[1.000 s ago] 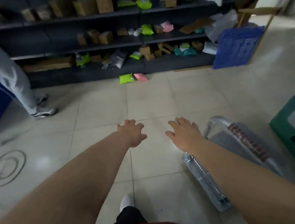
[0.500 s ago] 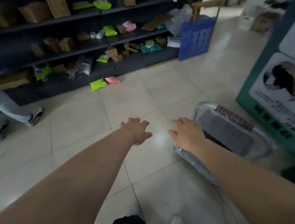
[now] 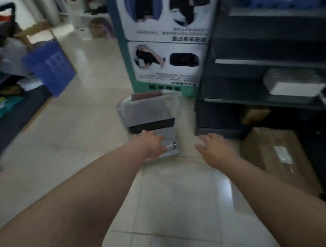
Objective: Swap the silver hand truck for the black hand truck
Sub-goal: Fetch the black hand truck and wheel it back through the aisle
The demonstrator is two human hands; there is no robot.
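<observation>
Left hand [image 3: 152, 145] hovers spread over the near end of the silver hand truck [image 3: 148, 118], folded flat on the floor; I can't tell if it touches. Right hand [image 3: 216, 150] is open, empty. I judge the swap barely begun; I see no clear black hand truck.

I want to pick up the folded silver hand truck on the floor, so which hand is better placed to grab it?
The left hand. It is already over the near end of the folded silver hand truck, while the right hand hovers open over bare tile beside it.
</observation>
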